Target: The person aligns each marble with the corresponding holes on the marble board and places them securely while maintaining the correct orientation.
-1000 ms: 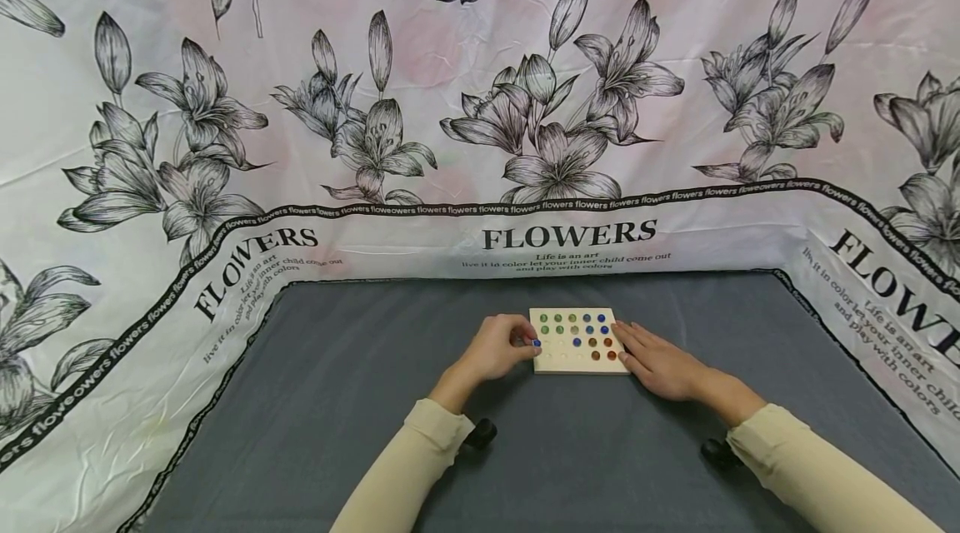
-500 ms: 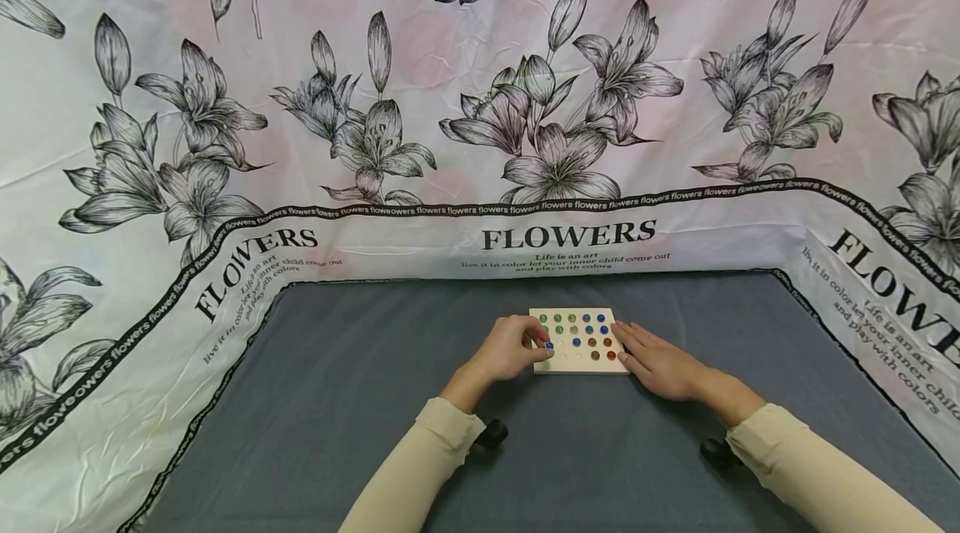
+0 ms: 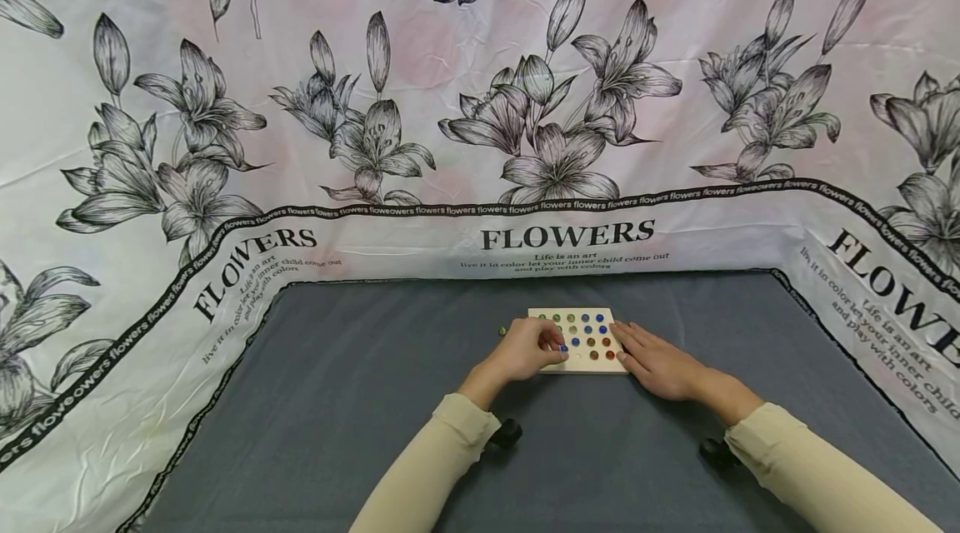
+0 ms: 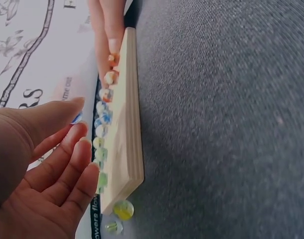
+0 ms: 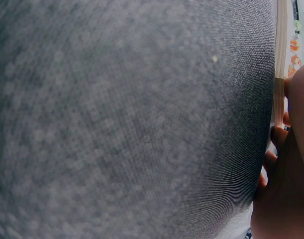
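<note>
Blue marble [image 4: 77,118] is pinched by the left hand [image 3: 522,350], which partly hides the board [image 3: 585,366] below; the right hand [image 3: 663,365], fingers extended, touches the board's right edge; loose marbles [image 4: 123,210] lie off its left end.

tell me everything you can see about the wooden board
The board is pale, rectangular and fairly thick, with a striped edge that looks like layered wood. It lies flat on the grey cloth. Green, blue and orange-brown marbles sit on top in rows. The right hand rests its fingers on the right edge. The left hand covers part of the left side, pinching a blue marble; whether that hand touches the board is unclear.
</note>
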Motion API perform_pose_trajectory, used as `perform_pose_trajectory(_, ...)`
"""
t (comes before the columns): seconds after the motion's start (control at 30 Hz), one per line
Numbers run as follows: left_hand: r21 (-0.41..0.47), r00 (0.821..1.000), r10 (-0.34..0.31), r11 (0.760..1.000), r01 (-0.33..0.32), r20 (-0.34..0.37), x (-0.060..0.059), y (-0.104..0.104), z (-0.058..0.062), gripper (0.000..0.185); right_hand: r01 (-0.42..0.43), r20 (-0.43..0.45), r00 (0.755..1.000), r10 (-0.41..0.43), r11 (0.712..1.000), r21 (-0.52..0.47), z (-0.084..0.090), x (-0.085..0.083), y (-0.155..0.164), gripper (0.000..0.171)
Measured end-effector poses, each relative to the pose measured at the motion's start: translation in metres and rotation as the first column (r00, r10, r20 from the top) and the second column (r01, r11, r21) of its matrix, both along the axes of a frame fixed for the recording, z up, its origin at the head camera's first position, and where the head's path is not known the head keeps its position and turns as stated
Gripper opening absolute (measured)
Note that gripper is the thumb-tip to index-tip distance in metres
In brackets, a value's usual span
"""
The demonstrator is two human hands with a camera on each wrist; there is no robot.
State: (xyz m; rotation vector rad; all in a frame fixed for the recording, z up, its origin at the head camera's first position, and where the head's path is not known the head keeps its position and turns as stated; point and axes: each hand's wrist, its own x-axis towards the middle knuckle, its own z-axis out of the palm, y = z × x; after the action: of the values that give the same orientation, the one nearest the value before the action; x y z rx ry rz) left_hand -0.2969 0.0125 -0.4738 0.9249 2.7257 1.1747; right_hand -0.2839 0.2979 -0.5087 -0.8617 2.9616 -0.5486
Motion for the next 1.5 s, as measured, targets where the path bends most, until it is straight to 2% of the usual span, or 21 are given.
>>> perform_pose_trajectory(0.23, -0.005, 1.000, -0.010, 1.000, 0.010, 0.009, 0.000, 0.010, -0.002, 0.011, -0.003, -0.013, 1.000, 0.003, 1.000, -0.012, 0.007, 0.006, -0.004, 0.058)
perform_pose_trajectory(0.43, -0.051, 1.000, -0.006, 0.999, 0.006, 0.000, 0.000, 0.019, -0.004, 0.012, 0.016, 0.009, 1.000, -0.016, 1.000, 0.006, 0.007, 0.007, -0.005, 0.058)
perform_pose_trajectory(0.87, -0.096, 0.996, 0.085, 0.992, -0.086, -0.009, -0.002, 0.034, -0.007, 0.012, -0.023, -0.058, 0.998, 0.022, 1.000, -0.017, 0.006, 0.005, -0.001, 0.057)
perform_pose_trajectory(1.17, -0.111, 0.993, 0.114, 0.987, -0.116, -0.025, 0.002, 0.037, -0.007, 0.012, 0.011, 0.007, 1.000, -0.011, 1.000, 0.006, 0.010, 0.008, -0.005, 0.057)
perform_pose_trajectory(1.37, -0.111, 0.995, 0.098, 0.989, -0.101, -0.032, 0.001, 0.036, -0.009, 0.014, 0.017, 0.011, 1.000, -0.017, 1.000, 0.016, 0.014, 0.009, -0.007, 0.057)
perform_pose_trajectory(1.5, -0.110, 0.997, 0.056, 0.992, -0.061, -0.049, 0.002, 0.029, -0.007, 0.019, 0.016, 0.012, 1.000, -0.016, 1.000, 0.019, 0.014, 0.009, -0.008, 0.057)
